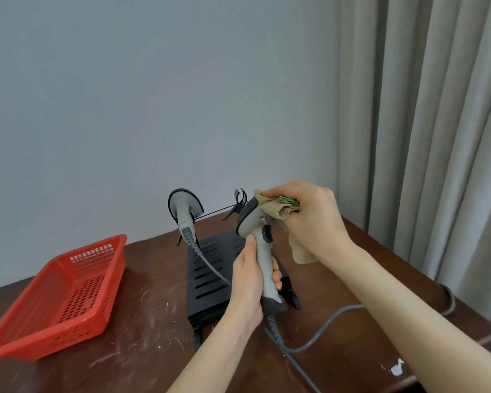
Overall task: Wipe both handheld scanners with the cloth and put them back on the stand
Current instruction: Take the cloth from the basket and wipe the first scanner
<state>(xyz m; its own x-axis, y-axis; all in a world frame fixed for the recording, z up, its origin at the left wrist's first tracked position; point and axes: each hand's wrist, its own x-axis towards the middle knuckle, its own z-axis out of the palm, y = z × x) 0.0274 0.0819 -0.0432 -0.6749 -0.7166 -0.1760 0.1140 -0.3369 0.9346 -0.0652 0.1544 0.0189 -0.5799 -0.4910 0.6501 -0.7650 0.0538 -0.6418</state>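
Observation:
My left hand (251,279) grips the handle of a grey handheld scanner (260,239), held upright above the black stand (210,276). My right hand (309,217) holds a tan cloth (278,208) bunched against the scanner's head, with a cloth end hanging below the palm. A second grey scanner (183,211) hangs head-up in the stand's left cradle. The right cradle clip (240,198) stands empty behind the held scanner.
A red plastic basket (65,296) sits at the left of the brown wooden table (142,330). Grey cables (318,333) run from both scanners across the table. A grey wall is behind, curtains (423,123) hang at the right.

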